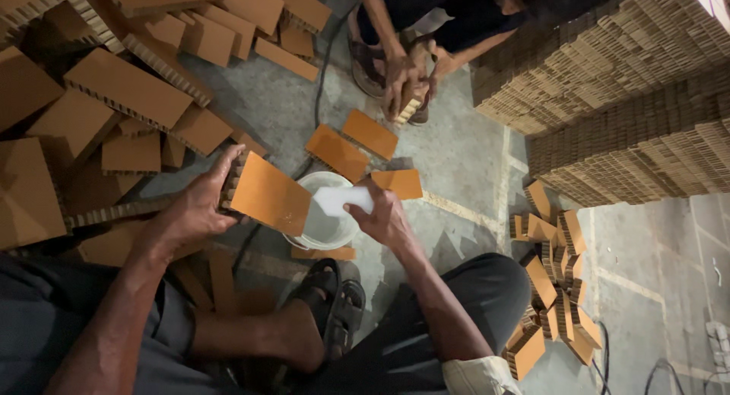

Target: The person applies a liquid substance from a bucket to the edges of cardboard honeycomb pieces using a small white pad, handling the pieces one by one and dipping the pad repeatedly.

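Note:
My left hand (199, 205) grips a brown honeycomb cardboard piece (270, 193) by its left edge, holding it tilted over a white round tub of white paste (323, 228). My right hand (384, 216) holds a small white flat applicator (342, 199) just above the tub's upper right side, close to the cardboard piece. I sit low on the concrete floor with my sandalled foot (331, 304) below the tub.
Loose cardboard pieces (129, 91) are heaped at the left and more lie on the floor (370, 133). Tall stacks of honeycomb board (631, 91) stand at the right, small finished pieces (551, 288) below them. Another person's hands (407, 79) work a piece at top centre.

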